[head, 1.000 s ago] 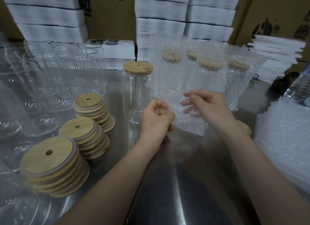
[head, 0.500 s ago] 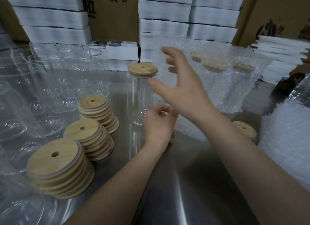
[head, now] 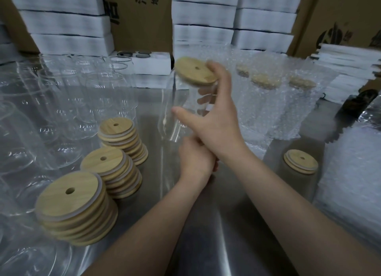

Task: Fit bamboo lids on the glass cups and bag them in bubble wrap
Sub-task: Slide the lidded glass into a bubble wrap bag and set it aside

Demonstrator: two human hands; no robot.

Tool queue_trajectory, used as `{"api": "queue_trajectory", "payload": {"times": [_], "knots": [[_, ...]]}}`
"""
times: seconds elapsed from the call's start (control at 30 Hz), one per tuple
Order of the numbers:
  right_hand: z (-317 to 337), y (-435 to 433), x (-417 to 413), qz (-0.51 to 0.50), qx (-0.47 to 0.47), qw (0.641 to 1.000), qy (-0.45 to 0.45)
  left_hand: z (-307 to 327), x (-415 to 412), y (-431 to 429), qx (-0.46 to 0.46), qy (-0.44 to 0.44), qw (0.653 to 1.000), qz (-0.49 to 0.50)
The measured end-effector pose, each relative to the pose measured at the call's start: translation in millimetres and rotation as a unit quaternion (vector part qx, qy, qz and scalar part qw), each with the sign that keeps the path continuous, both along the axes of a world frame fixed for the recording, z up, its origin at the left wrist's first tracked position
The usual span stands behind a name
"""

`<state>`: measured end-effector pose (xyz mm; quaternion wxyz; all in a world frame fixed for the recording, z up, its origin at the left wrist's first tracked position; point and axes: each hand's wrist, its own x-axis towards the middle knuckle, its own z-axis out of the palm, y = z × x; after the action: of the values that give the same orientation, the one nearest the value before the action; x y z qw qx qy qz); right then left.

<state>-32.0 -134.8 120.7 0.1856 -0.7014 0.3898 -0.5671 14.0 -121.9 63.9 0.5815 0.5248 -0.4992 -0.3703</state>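
My right hand grips a clear glass cup by its side; the cup is lifted and tilted left. A bamboo lid with a small hole sits on it. Just below, my left hand is closed at the edge of a flat bubble wrap bag lying on the steel table. My right wrist hides part of the bag. Three stacks of bamboo lids stand to the left, with several empty glass cups behind them.
Cups wrapped in bubble bags stand at the back right. A short lid stack sits beside a pile of bubble wrap bags on the right. White foam trays and cardboard boxes line the back.
My right hand left the bubble bag, reached across to the lidded cup, gripped it and lifted it into a tilt. My left hand stayed closed at the bag.
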Motion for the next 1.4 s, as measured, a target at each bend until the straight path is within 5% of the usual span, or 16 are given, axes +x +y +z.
{"api": "queue_trajectory", "payload": {"times": [0.17,0.27,0.6,0.93,1.1,1.27,1.4], "knots": [[13,17,-18,0.114,0.084,0.948,-0.286,-1,0,-1,0.028,0.100,0.995,-0.001],[14,20,-38,0.149,0.165,0.912,-0.346,2,2,-3,0.033,0.146,0.988,0.022],[17,15,-70,0.097,0.161,0.924,-0.333,6,8,-4,0.036,0.219,0.974,0.037],[9,14,-72,0.012,0.064,0.981,-0.183,10,15,-4,-0.024,0.233,0.970,0.064],[3,12,-67,-0.022,0.013,0.988,-0.154,14,16,2,-0.103,0.181,0.977,0.052],[-7,9,-62,-0.046,0.009,0.982,-0.183,6,11,8,-0.147,-0.098,0.983,-0.048],[-9,6,-64,-0.060,-0.005,0.982,-0.177,-1,10,2,-0.168,-0.253,0.953,-0.016]]}}
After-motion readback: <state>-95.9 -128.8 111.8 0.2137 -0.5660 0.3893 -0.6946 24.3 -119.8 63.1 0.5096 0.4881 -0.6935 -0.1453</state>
